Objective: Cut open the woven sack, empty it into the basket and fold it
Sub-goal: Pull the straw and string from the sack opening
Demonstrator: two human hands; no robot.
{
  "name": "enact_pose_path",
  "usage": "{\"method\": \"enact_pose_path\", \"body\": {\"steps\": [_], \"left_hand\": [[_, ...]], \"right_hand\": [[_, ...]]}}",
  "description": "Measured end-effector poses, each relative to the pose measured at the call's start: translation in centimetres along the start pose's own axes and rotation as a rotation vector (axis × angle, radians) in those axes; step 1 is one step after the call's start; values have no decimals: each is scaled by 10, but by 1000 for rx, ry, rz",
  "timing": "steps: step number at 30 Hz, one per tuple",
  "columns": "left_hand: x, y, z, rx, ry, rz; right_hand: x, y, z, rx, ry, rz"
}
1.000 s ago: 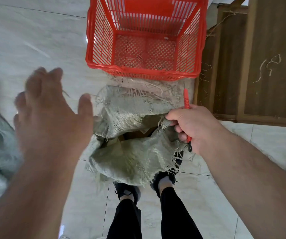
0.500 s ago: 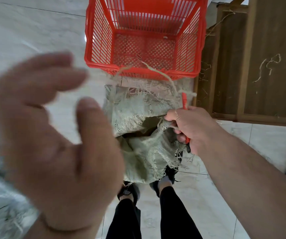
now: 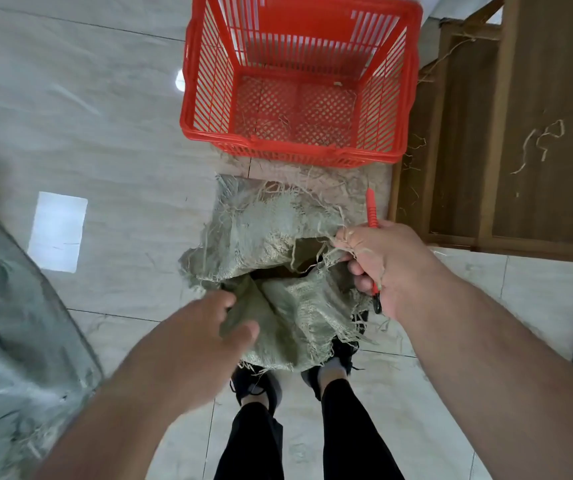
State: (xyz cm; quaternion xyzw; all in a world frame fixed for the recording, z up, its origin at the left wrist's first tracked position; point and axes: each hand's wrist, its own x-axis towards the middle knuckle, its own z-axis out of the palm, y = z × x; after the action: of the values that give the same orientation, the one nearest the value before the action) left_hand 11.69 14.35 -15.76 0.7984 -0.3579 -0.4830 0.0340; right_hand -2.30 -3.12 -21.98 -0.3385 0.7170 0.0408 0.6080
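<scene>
The green-grey woven sack (image 3: 278,230) stands on the floor in front of my feet, its frayed top cut open with a dark gap in the middle. My right hand (image 3: 392,268) grips the right edge of the opening together with a red-handled cutter (image 3: 370,206), whose red end points up toward the basket. My left hand (image 3: 188,344) is at the near left edge of the opening, fingers tucked inside and thumb on the outer fabric. The red plastic basket (image 3: 278,147) sits just beyond the sack, holding only a few loose fibres.
A wooden piece of furniture (image 3: 520,133) with stray fibres on it stands right of the basket. A heap of grey woven sacks (image 3: 8,323) lies at the left. My shoes (image 3: 250,382) are partly under the sack. The floor is pale tile.
My left hand has swung from high at the left, close to the camera, down onto the sack's near left edge. My right hand has kept its hold on the sack and cutter.
</scene>
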Motion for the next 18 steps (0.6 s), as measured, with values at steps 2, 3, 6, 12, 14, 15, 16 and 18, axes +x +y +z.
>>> {"method": "enact_pose_path", "body": {"steps": [2,3,6,12,14,15,16,18], "left_hand": [[-2,1,0,5,-161,15],[-2,11,-1,-74,-254,64],[7,46,14,-329,-236,147],[50,48,62,-627,131,5],[55,45,66,-702,109,-6],[57,43,66,-714,105,1],[57,41,64,-724,94,12],[57,35,60,-675,61,70]], "right_hand": [[0,1,3,12,3,6],[0,2,4,4,12,11],[-3,1,7,-26,21,18],[-4,6,8,-37,-6,-8],[-3,5,6,-30,-38,10],[-1,4,4,-32,-55,21],[0,3,2,-38,-69,31],[3,2,-1,-67,-77,36]]}}
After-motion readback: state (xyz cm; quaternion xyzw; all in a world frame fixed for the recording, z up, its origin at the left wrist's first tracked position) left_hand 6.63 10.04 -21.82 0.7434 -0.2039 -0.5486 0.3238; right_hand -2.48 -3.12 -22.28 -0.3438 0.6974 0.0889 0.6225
